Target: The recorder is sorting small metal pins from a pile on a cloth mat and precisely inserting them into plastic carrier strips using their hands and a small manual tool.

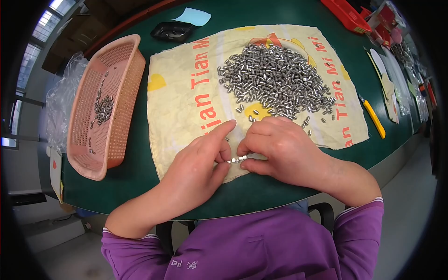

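Observation:
A short row of small shiny metal pieces (pixel 234 160) lies between my fingertips near the front of a pale yellow printed cloth (pixel 179 93). My left hand (pixel 196 161) has its thumb and curled fingers closed at the row's left end, with the index finger raised and pointing away. At the other end, the thumb and fingers of my right hand (pixel 287 147) pinch the row. Just beyond my hands spreads a large heap of small bullet-shaped metal parts (pixel 275 77). A few loose ones lie between the heap and my fingers. My palms are hidden.
To the left stands a pink perforated plastic basket (pixel 126 116) holding some metal parts (pixel 103 110), beside clear plastic bags (pixel 65 100). A yellow utility knife (pixel 374 119) lies right of the cloth. Behind are a black dish (pixel 172 31) and a red tray (pixel 346 15) on the green table (pixel 210 205).

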Available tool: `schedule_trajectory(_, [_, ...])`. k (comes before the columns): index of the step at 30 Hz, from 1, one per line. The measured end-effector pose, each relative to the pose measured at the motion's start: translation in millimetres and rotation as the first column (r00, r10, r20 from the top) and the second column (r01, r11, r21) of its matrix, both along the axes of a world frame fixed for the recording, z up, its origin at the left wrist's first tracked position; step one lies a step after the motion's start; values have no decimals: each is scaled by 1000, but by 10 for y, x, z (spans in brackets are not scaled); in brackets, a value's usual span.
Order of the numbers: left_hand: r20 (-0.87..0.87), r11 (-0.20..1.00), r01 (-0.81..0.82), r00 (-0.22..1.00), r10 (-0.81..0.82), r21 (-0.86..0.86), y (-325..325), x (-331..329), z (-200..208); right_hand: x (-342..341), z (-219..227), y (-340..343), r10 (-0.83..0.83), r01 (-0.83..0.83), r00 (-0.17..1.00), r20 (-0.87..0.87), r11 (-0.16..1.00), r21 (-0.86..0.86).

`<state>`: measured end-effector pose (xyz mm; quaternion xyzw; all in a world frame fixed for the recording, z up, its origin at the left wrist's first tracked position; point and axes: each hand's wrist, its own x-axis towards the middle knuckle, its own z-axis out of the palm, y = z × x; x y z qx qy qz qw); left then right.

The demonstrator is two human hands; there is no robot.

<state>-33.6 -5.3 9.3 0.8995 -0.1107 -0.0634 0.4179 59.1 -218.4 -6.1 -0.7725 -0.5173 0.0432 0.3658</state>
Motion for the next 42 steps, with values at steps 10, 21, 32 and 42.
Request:
schedule_trajectory(10, [-16, 999, -4, 1000, 4, -35, -8, -23, 3, -20, 9, -12, 5, -5, 1000, 20, 1000, -27])
schedule_trajectory(21, [18, 997, -77, 997, 77, 3, 68, 8, 37, -68, -32, 73, 108, -108, 989, 97, 994, -3])
schedule_trajectory(32, [3, 990, -116, 993, 117, -74, 76, 31, -70, -86, -100, 107, 162, -159, 978, 128, 987, -33])
schedule_trajectory(42, [-350, 843, -291, 927, 132, -452, 96, 102, -26, 23, -18, 49, -6, 30, 979, -203, 992, 119])
